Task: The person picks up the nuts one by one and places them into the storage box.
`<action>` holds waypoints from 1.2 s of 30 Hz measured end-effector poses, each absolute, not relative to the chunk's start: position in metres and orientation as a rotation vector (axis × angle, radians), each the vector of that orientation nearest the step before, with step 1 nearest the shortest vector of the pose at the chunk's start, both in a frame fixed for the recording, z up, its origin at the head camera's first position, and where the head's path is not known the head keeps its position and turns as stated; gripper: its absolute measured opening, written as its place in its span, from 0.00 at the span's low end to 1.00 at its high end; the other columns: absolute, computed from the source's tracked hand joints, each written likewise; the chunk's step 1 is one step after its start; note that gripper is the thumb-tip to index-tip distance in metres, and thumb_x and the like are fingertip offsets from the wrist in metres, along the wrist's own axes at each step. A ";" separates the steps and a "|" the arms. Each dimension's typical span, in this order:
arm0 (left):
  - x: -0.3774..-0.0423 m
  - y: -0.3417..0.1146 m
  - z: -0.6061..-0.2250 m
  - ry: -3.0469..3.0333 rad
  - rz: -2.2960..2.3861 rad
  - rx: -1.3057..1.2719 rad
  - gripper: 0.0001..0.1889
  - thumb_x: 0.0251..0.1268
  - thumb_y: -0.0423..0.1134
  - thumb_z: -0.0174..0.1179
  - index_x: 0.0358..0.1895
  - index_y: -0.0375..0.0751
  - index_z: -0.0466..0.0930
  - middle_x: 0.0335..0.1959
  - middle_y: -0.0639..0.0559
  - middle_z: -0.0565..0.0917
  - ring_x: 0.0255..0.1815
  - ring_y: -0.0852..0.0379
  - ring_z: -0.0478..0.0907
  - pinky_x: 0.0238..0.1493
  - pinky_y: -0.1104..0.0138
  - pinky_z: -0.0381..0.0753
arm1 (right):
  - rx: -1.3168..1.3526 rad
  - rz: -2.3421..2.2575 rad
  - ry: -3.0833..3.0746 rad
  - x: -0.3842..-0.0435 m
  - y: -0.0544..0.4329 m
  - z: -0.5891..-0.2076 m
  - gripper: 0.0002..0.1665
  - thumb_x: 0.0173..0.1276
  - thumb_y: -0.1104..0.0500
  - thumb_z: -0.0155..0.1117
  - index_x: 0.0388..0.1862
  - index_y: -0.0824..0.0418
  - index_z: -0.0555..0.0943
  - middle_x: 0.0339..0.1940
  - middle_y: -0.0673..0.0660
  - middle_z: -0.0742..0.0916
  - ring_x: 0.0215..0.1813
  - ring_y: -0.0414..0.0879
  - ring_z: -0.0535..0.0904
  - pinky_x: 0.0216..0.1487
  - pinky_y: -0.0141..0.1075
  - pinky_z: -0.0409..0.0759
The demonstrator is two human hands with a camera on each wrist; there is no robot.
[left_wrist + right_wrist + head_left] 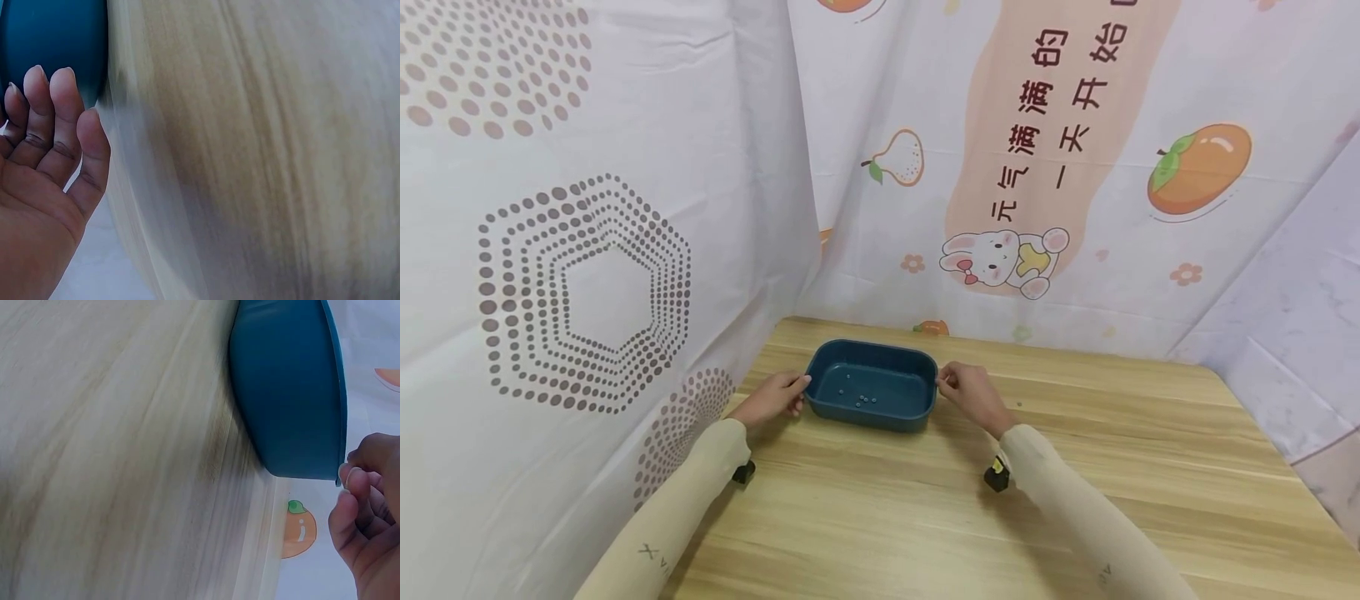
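Observation:
A dark blue rectangular plastic basin (pixel 880 416) sits near the table's back edge, with several tiny grey pieces (pixel 861 397) scattered on its floor; they are too small to name. At its left end my left hand (pixel 777 395) holds the rim, thumb on top and fingers lower against the outside. The left wrist view shows those fingers (pixel 40 112) bent beside the basin wall (pixel 56 37). My right hand (pixel 972 392) pinches the rim at the right end. In the right wrist view, the right fingertips (pixel 357 481) meet the rim's corner.
One tiny grey piece (pixel 1019 404) lies on the wooden table (pixel 880 517), right of my right hand. A patterned white curtain (pixel 617 300) hangs along the left side, and another printed cloth (pixel 880 225) hangs behind the table.

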State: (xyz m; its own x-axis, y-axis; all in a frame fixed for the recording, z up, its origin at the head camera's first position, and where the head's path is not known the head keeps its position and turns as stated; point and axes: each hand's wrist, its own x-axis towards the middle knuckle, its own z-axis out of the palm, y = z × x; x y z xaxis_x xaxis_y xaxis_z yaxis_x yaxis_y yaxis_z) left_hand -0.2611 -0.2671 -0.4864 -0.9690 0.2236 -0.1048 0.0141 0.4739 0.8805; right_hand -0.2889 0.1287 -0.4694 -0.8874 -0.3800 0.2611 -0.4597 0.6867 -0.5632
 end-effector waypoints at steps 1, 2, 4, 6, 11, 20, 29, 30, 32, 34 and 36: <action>-0.261 -0.267 -0.487 2.513 1.501 0.204 0.19 0.86 0.47 0.47 0.37 0.36 0.75 0.29 0.45 0.78 0.28 0.53 0.78 0.36 0.61 0.84 | 0.694 0.978 -2.775 -0.289 0.128 -0.469 0.05 0.75 0.61 0.64 0.39 0.61 0.85 0.28 0.49 0.87 0.29 0.39 0.80 0.32 0.34 0.80; -0.261 -0.267 -0.487 2.513 1.501 0.205 0.19 0.86 0.47 0.47 0.37 0.36 0.75 0.29 0.45 0.78 0.29 0.52 0.78 0.36 0.61 0.84 | 0.693 0.982 -2.779 -0.289 0.127 -0.469 0.05 0.76 0.61 0.64 0.40 0.61 0.85 0.29 0.49 0.87 0.29 0.39 0.80 0.32 0.34 0.80; -0.261 -0.268 -0.488 2.512 1.505 0.205 0.19 0.86 0.47 0.47 0.37 0.36 0.75 0.29 0.45 0.78 0.29 0.53 0.78 0.36 0.61 0.84 | 0.688 0.979 -2.785 -0.289 0.126 -0.469 0.05 0.76 0.61 0.64 0.40 0.61 0.85 0.29 0.50 0.87 0.30 0.39 0.80 0.32 0.34 0.80; -0.262 -0.268 -0.488 2.511 1.511 0.204 0.19 0.86 0.47 0.47 0.37 0.36 0.75 0.29 0.44 0.78 0.29 0.52 0.78 0.36 0.61 0.84 | 0.682 0.977 -2.787 -0.289 0.125 -0.470 0.05 0.76 0.61 0.64 0.41 0.61 0.85 0.29 0.50 0.87 0.30 0.39 0.80 0.31 0.34 0.80; -0.261 -0.267 -0.488 2.515 1.510 0.204 0.19 0.86 0.46 0.47 0.35 0.36 0.73 0.29 0.44 0.78 0.29 0.52 0.78 0.36 0.61 0.85 | 0.659 0.980 -2.788 -0.289 0.124 -0.471 0.05 0.76 0.61 0.64 0.41 0.61 0.85 0.28 0.49 0.86 0.28 0.40 0.79 0.30 0.34 0.79; -0.262 -0.268 -0.489 2.502 1.520 0.209 0.20 0.86 0.46 0.47 0.35 0.35 0.73 0.29 0.44 0.79 0.29 0.52 0.78 0.35 0.62 0.85 | 0.662 0.958 -2.754 -0.288 0.122 -0.474 0.05 0.77 0.59 0.64 0.42 0.60 0.85 0.25 0.47 0.84 0.24 0.40 0.76 0.29 0.35 0.77; -0.263 -0.269 -0.490 2.499 1.526 0.225 0.21 0.86 0.48 0.47 0.33 0.36 0.72 0.29 0.45 0.78 0.29 0.52 0.78 0.35 0.61 0.85 | 0.650 0.986 -2.738 -0.288 0.119 -0.473 0.05 0.76 0.60 0.65 0.41 0.60 0.85 0.24 0.48 0.84 0.24 0.40 0.76 0.27 0.34 0.76; -0.263 -0.269 -0.491 2.498 1.526 0.225 0.21 0.86 0.48 0.47 0.34 0.36 0.72 0.29 0.45 0.78 0.29 0.52 0.78 0.35 0.61 0.85 | 0.648 0.988 -2.738 -0.288 0.118 -0.473 0.05 0.76 0.60 0.65 0.41 0.61 0.85 0.24 0.48 0.84 0.25 0.40 0.76 0.27 0.34 0.76; -0.263 -0.269 -0.491 2.493 1.526 0.225 0.21 0.86 0.48 0.47 0.34 0.36 0.72 0.29 0.44 0.78 0.29 0.52 0.78 0.35 0.61 0.85 | 0.644 0.995 -2.734 -0.288 0.118 -0.473 0.05 0.76 0.60 0.65 0.41 0.61 0.85 0.25 0.49 0.84 0.26 0.40 0.77 0.28 0.34 0.77; -0.263 -0.269 -0.490 2.489 1.528 0.226 0.21 0.86 0.48 0.47 0.33 0.36 0.72 0.29 0.44 0.78 0.29 0.52 0.78 0.35 0.61 0.85 | 0.641 1.005 -2.732 -0.288 0.118 -0.473 0.05 0.76 0.60 0.65 0.41 0.61 0.85 0.26 0.49 0.85 0.27 0.41 0.77 0.29 0.34 0.78; -0.263 -0.269 -0.490 2.490 1.524 0.226 0.20 0.86 0.47 0.47 0.34 0.36 0.72 0.29 0.44 0.78 0.29 0.52 0.78 0.35 0.61 0.85 | 0.637 1.013 -2.735 -0.288 0.118 -0.474 0.05 0.76 0.61 0.65 0.40 0.61 0.85 0.27 0.49 0.85 0.28 0.41 0.78 0.30 0.35 0.79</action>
State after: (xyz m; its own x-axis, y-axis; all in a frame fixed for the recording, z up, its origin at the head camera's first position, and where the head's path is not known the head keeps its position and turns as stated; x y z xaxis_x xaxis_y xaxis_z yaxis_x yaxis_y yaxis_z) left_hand -0.2633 -0.2695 -0.4902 -0.9655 0.2400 -0.1007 0.0195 0.4527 0.8915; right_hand -0.2881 0.1180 -0.4739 -0.8973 -0.3360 0.2863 -0.4414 0.6804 -0.5849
